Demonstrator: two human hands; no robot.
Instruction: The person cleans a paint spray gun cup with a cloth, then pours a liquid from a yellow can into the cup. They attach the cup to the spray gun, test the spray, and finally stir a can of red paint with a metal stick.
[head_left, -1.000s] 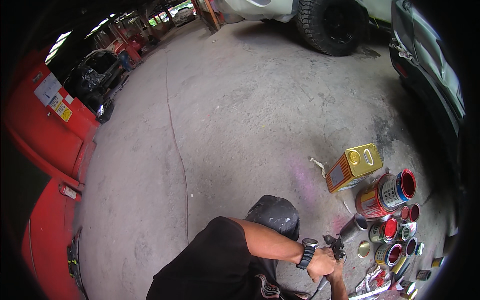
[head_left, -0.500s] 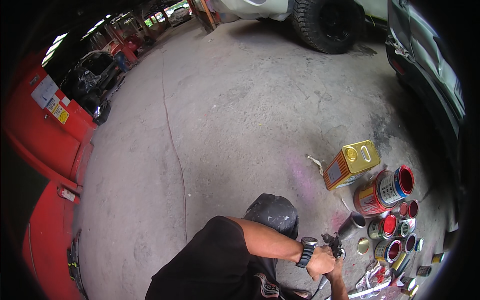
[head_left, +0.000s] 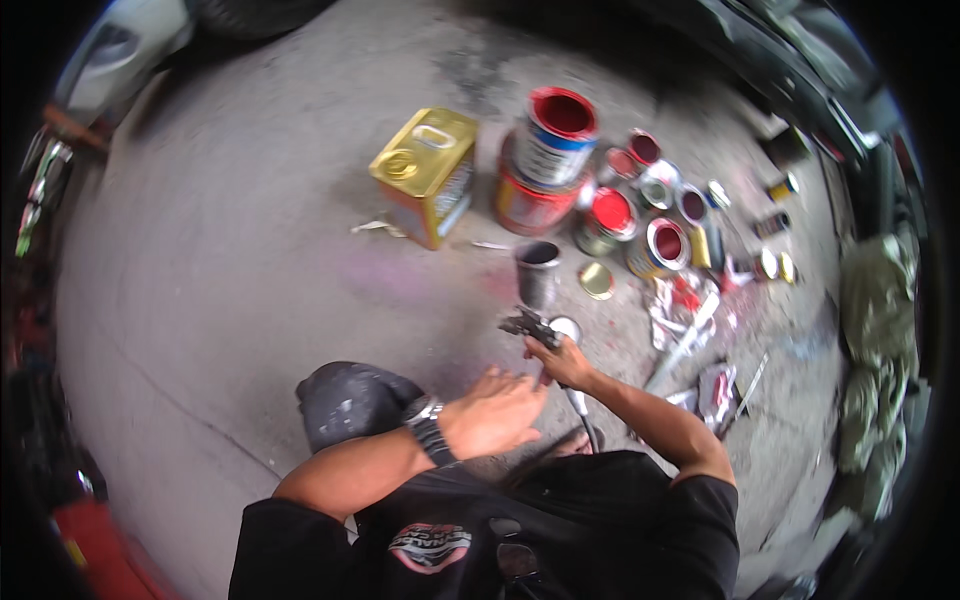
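In my right hand is a dark spray gun, the fingers closed round its grip. A pale hose runs down from it toward my feet. My left hand, with a black watch on its wrist, is just left of the grip; its fingers are stretched out and it holds nothing. Whether its fingertips touch the gun I cannot tell. Beyond the gun a dark grey cup stands on the floor. To its right lies a round gold lid.
A gold rectangular tin stands at the far left of a cluster of paint cans. One can with a blue band is stacked on a red can. Paint-stained plastic and a pale stick lie at right. Vehicles stand beyond.
My view has swung to the right and down, bringing the cans to the middle. My left hand has come away from the spray gun; the right keeps hold of it.
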